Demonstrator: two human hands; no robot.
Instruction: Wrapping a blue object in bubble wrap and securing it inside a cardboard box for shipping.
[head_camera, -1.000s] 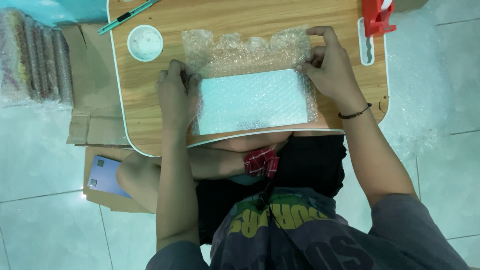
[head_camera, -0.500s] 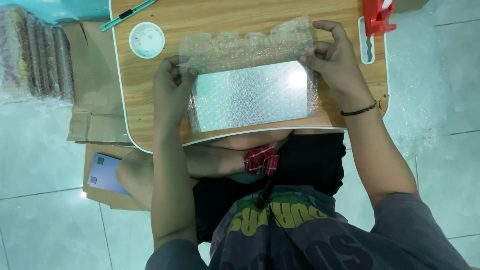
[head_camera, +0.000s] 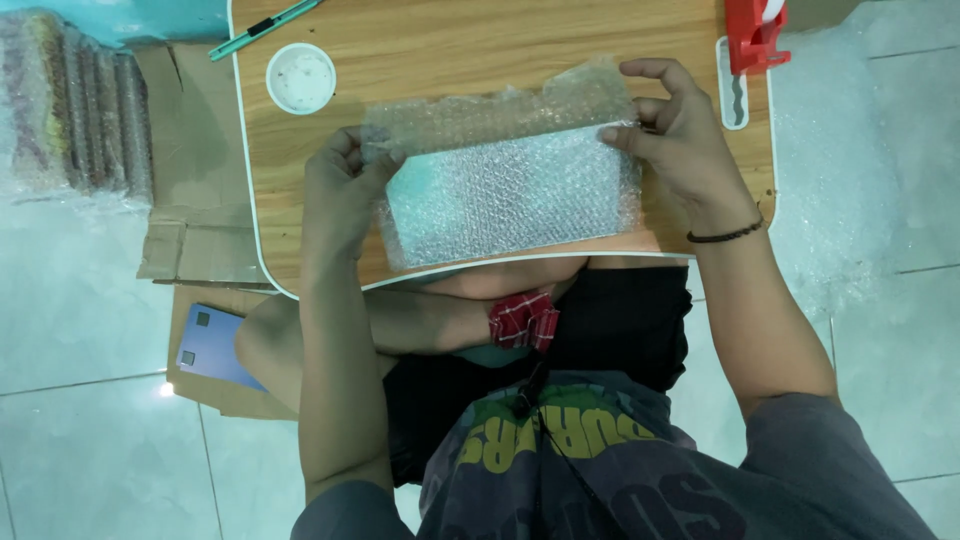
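Note:
A flat rectangular item wrapped in clear bubble wrap (head_camera: 505, 195) lies on the small wooden lap table (head_camera: 450, 50). A loose flap of the wrap stands up along its far edge. My left hand (head_camera: 340, 195) grips the wrapped item's left end, thumb on the flap. At the right end, my right hand (head_camera: 675, 140) pinches the top corner of the wrap between thumb and fingers. A dark band circles my right wrist.
On the table sit a white round lid (head_camera: 301, 78), a green pen (head_camera: 265, 28) and a red tape dispenser (head_camera: 752, 35). Flattened cardboard (head_camera: 190, 240) and a blue card (head_camera: 215, 345) lie on the tiled floor to the left. More bubble wrap (head_camera: 835, 170) lies at the right.
The wrapped item has tilted up and shifted slightly toward me. Both hands have moved along its ends, and the loose flap has been drawn further over the far edge.

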